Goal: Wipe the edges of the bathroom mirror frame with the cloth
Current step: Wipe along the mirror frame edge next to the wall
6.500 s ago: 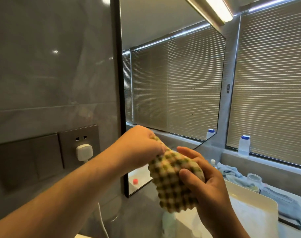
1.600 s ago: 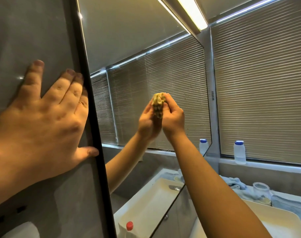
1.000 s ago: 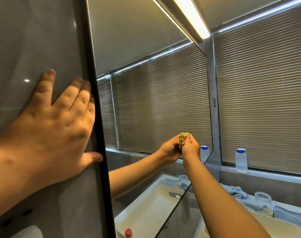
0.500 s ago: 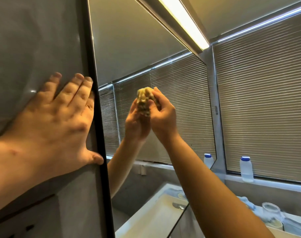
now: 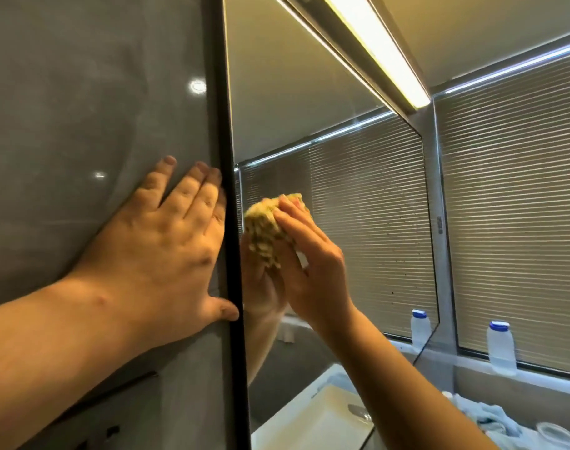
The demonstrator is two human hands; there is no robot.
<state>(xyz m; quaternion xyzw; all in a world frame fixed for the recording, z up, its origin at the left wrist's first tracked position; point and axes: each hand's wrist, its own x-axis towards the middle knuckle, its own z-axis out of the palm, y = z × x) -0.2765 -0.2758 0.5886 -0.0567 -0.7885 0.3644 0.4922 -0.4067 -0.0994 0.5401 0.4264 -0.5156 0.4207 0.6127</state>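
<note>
The mirror's black frame (image 5: 227, 190) runs as a vertical strip down the middle of the view. My left hand (image 5: 166, 251) lies flat on the grey wall tile just left of it, fingers spread and straight, thumb tip touching the frame. My right hand (image 5: 309, 261) grips a bunched yellow-green waffle cloth (image 5: 264, 228) and presses it against the mirror glass just right of the frame. The hand's reflection shows behind the cloth.
A lit strip lamp (image 5: 381, 50) runs along the mirror's top. Closed blinds (image 5: 517, 206) cover the window at right. A blue-capped bottle (image 5: 501, 347) stands on the sill. A white basin's reflection (image 5: 313, 420), a blue rag (image 5: 491, 417) and a clear jar (image 5: 556, 436) sit low right.
My right hand has carried the cloth left and lower across the glass, from mid-mirror to beside the black frame. My left hand stays pressed flat on the wall.
</note>
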